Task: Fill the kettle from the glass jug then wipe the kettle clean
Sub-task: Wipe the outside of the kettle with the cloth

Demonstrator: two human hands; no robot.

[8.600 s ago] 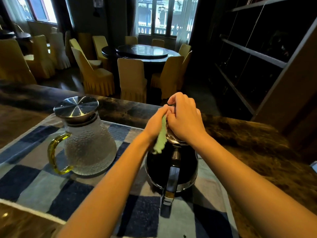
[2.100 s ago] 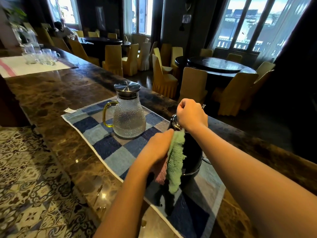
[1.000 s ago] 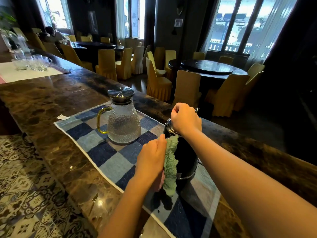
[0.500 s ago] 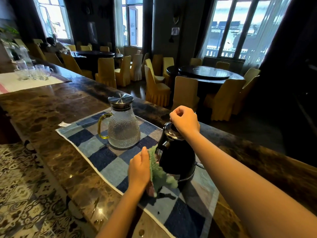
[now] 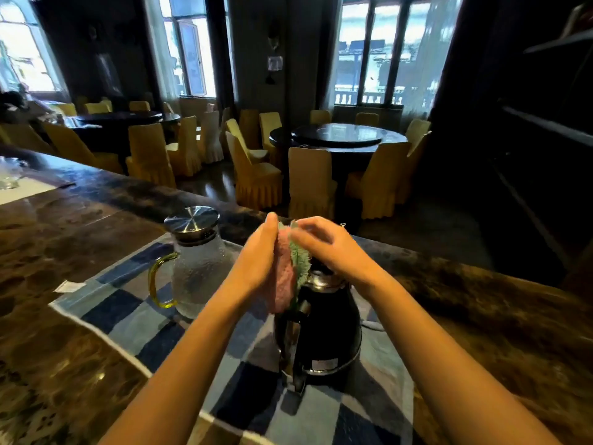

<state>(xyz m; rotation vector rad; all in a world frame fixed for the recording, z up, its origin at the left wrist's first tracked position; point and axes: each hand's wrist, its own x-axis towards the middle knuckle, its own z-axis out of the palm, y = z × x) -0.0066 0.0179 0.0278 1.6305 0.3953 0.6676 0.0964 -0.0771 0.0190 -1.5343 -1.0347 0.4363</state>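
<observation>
Above the kettle (image 5: 321, 332), your left hand (image 5: 256, 261) lies straight-fingered against the limp cloth (image 5: 285, 277); your blurred right hand (image 5: 333, 248) seems to pinch its top. Soft, light: bunch it mid-fold.

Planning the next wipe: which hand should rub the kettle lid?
Left. The left hand has the cloth flat on its palm, above the kettle lid; the right hand only touches its top edge.
</observation>
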